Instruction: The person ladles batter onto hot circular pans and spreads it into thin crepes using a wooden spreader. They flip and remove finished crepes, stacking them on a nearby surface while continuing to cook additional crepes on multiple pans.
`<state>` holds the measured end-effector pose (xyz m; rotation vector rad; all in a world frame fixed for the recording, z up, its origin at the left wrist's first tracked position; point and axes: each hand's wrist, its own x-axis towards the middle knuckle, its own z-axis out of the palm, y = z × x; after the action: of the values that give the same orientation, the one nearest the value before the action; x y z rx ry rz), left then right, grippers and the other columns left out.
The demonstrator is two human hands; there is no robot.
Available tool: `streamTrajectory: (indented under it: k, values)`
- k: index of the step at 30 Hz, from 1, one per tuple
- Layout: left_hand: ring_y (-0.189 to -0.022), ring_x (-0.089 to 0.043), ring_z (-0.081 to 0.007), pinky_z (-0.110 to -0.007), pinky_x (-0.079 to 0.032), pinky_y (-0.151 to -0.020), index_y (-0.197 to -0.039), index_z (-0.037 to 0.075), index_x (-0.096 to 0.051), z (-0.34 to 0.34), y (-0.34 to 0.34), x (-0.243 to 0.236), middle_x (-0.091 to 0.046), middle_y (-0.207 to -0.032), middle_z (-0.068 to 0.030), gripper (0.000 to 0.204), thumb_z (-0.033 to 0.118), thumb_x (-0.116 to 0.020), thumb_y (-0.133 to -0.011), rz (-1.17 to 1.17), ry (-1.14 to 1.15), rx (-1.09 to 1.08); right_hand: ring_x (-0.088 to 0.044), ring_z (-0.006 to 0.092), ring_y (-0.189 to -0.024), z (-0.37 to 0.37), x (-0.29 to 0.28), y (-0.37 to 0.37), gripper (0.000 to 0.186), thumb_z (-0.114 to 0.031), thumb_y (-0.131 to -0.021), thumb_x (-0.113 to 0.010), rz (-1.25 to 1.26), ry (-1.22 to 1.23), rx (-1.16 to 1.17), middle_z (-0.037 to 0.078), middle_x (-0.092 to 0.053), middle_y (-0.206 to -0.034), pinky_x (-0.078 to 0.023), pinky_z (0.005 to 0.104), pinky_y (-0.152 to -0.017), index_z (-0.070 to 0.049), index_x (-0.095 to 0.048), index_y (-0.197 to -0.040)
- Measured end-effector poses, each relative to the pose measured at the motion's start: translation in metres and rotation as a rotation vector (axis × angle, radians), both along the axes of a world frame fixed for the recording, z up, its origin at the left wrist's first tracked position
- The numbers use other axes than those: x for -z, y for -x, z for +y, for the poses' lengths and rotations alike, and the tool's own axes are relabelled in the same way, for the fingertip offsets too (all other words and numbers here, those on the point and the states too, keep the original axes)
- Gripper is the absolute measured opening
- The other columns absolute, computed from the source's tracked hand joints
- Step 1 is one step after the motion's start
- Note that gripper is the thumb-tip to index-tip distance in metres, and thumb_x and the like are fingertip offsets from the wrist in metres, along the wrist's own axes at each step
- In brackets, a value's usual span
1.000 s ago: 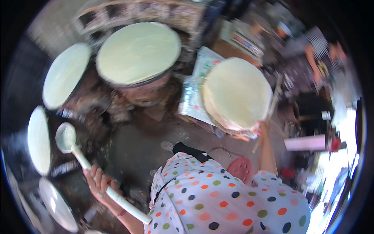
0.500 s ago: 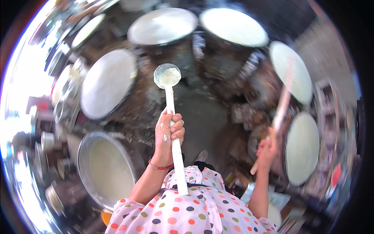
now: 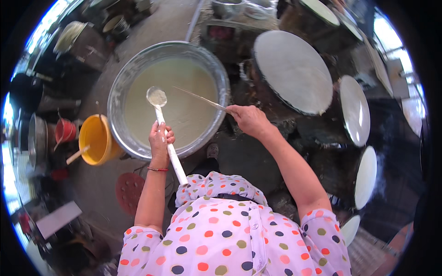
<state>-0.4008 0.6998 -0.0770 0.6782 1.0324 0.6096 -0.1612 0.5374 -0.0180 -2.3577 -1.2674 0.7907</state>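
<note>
Looking down from the head view, we are seeing the left hand (image 3: 159,140) wrapping its fingers (image 3: 168,136) tight around the white handle of a long ladle (image 3: 165,133). The ladle is tilting away from the body, its round bowl sitting over the pale batter in the big metal basin (image 3: 120,83), and its handle end is reaching back to the spotted shirt (image 3: 230,234). The right hand (image 3: 248,120) is closing its fingers on the end of a thin wooden stick (image 3: 199,98), which is slanting out across the basin's right side above the batter. We cannot tell whether the stick's tip is touching the liquid. Just left of the basin a yellow bucket (image 3: 92,138) is standing on the floor with a small stick in it, and a red cup (image 3: 64,131) is sitting beyond it. To the right, several round griddles (image 3: 292,71) are carrying pale, thin sheets.
</note>
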Motion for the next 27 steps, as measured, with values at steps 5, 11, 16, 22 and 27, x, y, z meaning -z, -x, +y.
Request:
streamTrajectory:
  k: [5, 11, 16, 22, 27]
  values:
    - [-0.049, -0.042, -0.0096, -0.021, -0.034, -0.036, -0.109, 0.004, -0.043, -0.017, 0.039, 0.05, -0.046, -0.076, -0.0064, 0.015, 0.014, -0.043, -0.097, 0.178, 0.092, -0.026, -0.064, 0.0346, -0.095, 0.035, 0.04, 0.004, 0.029, -0.01, -0.083, -0.053, -0.255, 0.375, -0.48, 0.014, -0.068, -0.098, -0.053, 0.0417, -0.08, -0.017, -0.069, -0.106]
    - [-0.046, -0.042, -0.0102, -0.023, -0.034, -0.035, -0.137, 0.006, -0.037, -0.017, 0.041, 0.064, -0.047, -0.072, -0.0064, 0.044, 0.009, -0.046, -0.094, 0.331, 0.185, -0.017, -0.061, 0.0368, -0.1, 0.021, 0.063, 0.018, 0.028, -0.012, -0.088, -0.048, 0.233, 0.34, -0.174, 0.018, -0.065, -0.103, -0.051, 0.0452, -0.083, -0.014, -0.066, -0.109]
    - [-0.045, -0.043, -0.0101, -0.024, -0.035, -0.035, -0.124, 0.004, -0.039, -0.028, 0.031, 0.087, -0.045, -0.07, -0.0053, 0.029, 0.009, -0.046, -0.095, 0.358, 0.169, 0.059, -0.061, 0.0316, -0.079, 0.005, 0.095, 0.01, 0.024, -0.014, -0.09, -0.047, 0.166, 0.329, -0.278, 0.017, -0.063, -0.086, -0.049, 0.0424, -0.069, -0.01, -0.065, -0.105]
    - [-0.045, -0.038, -0.0071, -0.019, -0.036, -0.037, -0.102, 0.004, -0.039, -0.069, -0.014, 0.125, -0.042, -0.068, -0.0045, 0.013, 0.014, -0.046, -0.097, -0.22, 0.61, -0.31, -0.057, 0.0203, -0.049, 0.005, 0.061, 0.009, 0.021, -0.016, -0.094, -0.045, 0.4, 0.445, -0.222, 0.011, -0.057, -0.062, -0.046, 0.0361, -0.044, -0.008, -0.063, -0.101]
    - [-0.044, -0.034, -0.0048, -0.017, -0.034, -0.037, -0.085, 0.005, -0.039, -0.064, -0.03, 0.065, -0.038, -0.064, 0.0019, 0.027, 0.026, -0.047, -0.099, -0.646, 0.739, -0.373, -0.048, 0.0127, -0.041, -0.016, 0.027, -0.015, 0.02, -0.02, -0.097, -0.045, 0.601, 0.306, -0.056, 0.005, -0.052, -0.056, -0.04, 0.0301, -0.036, -0.012, -0.058, -0.108]
